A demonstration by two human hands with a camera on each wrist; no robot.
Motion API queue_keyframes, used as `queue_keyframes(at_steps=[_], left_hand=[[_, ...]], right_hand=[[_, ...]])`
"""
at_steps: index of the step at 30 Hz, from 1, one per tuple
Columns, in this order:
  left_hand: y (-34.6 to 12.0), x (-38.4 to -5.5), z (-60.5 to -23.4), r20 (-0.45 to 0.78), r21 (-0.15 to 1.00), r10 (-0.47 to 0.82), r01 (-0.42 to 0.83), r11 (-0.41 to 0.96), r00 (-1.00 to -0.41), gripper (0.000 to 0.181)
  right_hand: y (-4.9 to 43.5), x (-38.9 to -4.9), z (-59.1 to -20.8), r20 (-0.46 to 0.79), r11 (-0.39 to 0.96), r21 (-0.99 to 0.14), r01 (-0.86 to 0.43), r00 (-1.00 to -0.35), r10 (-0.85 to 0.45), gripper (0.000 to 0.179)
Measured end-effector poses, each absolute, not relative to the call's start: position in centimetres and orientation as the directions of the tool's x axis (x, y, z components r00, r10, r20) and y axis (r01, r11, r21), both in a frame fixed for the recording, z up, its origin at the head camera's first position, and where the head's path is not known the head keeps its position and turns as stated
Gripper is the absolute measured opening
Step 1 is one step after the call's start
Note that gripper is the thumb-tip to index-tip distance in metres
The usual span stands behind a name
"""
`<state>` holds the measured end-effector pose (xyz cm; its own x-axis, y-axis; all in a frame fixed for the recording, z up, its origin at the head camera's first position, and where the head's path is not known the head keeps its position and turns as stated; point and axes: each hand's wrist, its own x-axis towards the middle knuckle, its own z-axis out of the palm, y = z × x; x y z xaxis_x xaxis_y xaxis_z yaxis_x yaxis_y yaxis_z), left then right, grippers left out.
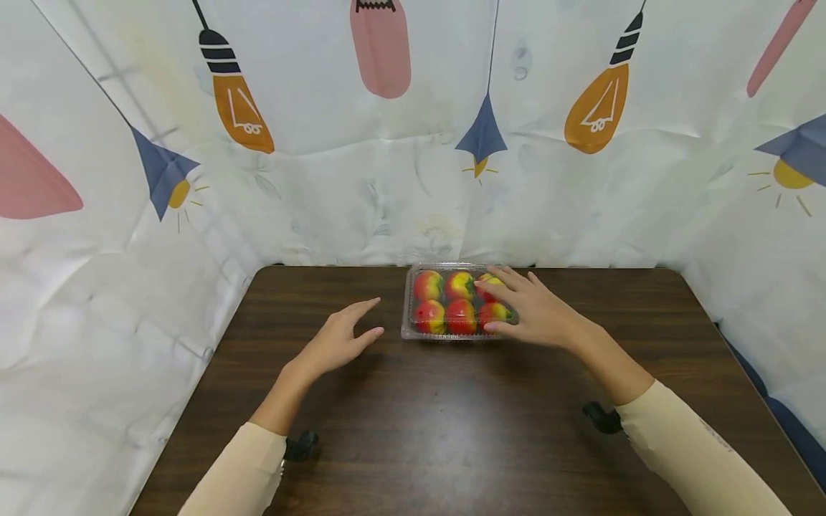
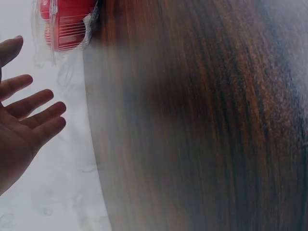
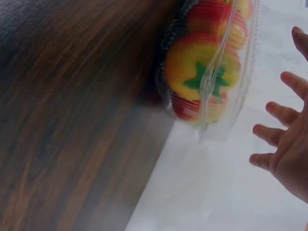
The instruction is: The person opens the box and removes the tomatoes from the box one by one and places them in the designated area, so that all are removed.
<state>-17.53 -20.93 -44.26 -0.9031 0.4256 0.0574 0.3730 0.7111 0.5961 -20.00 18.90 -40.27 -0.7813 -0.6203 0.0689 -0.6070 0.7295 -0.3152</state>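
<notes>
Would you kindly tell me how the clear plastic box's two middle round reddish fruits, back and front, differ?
The back middle fruit shows a broad yellow patch; the front middle fruit looks mostly red. The back middle fruit lies nearer the white backdrop, the front middle fruit farther from it. Both sit inside the clear plastic box.

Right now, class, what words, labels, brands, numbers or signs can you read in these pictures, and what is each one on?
No readable text in any view.
Right sleeve: a faint mark, too small and blurred to read.
Backdrop: drawings only, including light bulbs.
Clear plastic fruit box: no label visible.
</notes>
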Motion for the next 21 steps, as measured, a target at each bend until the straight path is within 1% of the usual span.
queue_keyframes(at_steps=[5, 13, 21], left_hand=[[-20.4, -17.8, -44.5, 0.027, 0.662, 0.419, 0.330, 0.673, -0.907, 0.066], [-19.2, -18.3, -44.7, -0.026, 0.725, 0.427, 0.277, 0.631, -0.904, 0.062], [-18.7, -18.8, -45.5, -0.079, 0.826, 0.420, 0.176, 0.535, -0.904, 0.052]], right_hand=[[18.2, -20.5, -40.0, 0.073, 0.698, -0.320, -0.640, -0.751, -0.656, 0.079], [16.5, -21.1, -40.2, 0.089, 0.646, -0.326, -0.690, -0.703, -0.706, 0.075], [14.4, -21.6, -40.6, 0.081, 0.602, -0.323, -0.730, -0.656, -0.751, 0.076]])
